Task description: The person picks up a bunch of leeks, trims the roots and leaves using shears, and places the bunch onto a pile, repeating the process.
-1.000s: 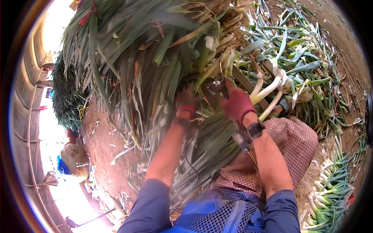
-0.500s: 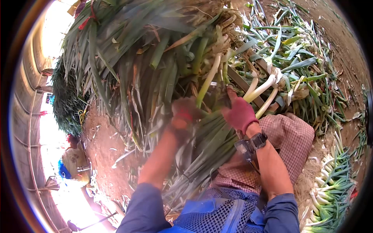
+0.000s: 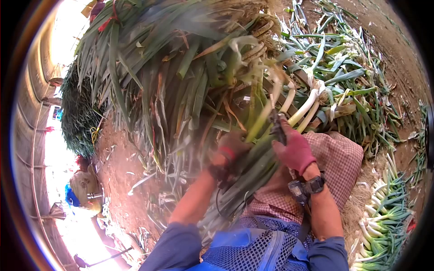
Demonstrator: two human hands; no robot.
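My left hand [image 3: 233, 145], in a dark reddish glove, is closed round the green part of a leek [image 3: 261, 121]; its white root end points up and is blurred. My right hand [image 3: 294, 147], in a red glove, grips a slim dark tool [image 3: 276, 124] with a thin pale tip, close beside that leek. A fitting [image 3: 297, 189] sits by my right wrist. Other leeks [image 3: 307, 108] lie across my lap by the right hand, white ends outward. Their long green leaves [image 3: 244, 180] trail under my left hand.
A big heap of leeks [image 3: 149, 67] rises at upper left. Stripped leaves [image 3: 339, 63] cover the ground at upper right. Leeks with bare white stems [image 3: 375, 221] lie in a row at lower right. Another dark green heap [image 3: 79, 119] and a person [image 3: 86, 185] are at far left.
My left hand has moved slightly right with the leek, whose root end has swung right. My right hand has shifted right and slightly down, and the dark tool now shows plainly.
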